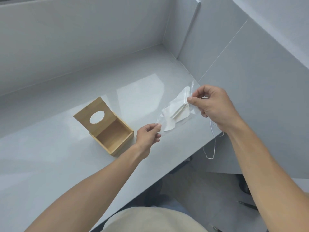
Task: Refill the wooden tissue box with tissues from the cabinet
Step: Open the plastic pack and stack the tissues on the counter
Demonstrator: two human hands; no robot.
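The wooden tissue box (115, 139) stands on the pale grey counter (50, 148), its lid with an oval hole (96, 117) tipped up and its inside bare. To its right, a clear plastic wrapper holding a few white tissues (175, 114) is stretched above the counter between both hands. My left hand (148, 135) pinches the wrapper's lower left corner. My right hand (212, 104) pinches its upper right end. A thin white string (214, 143) dangles in a loop below my right hand.
Grey walls close the counter at the back and on the right (250, 72). The counter's front edge runs diagonally past my right forearm, with floor and dark objects (247, 205) below it.
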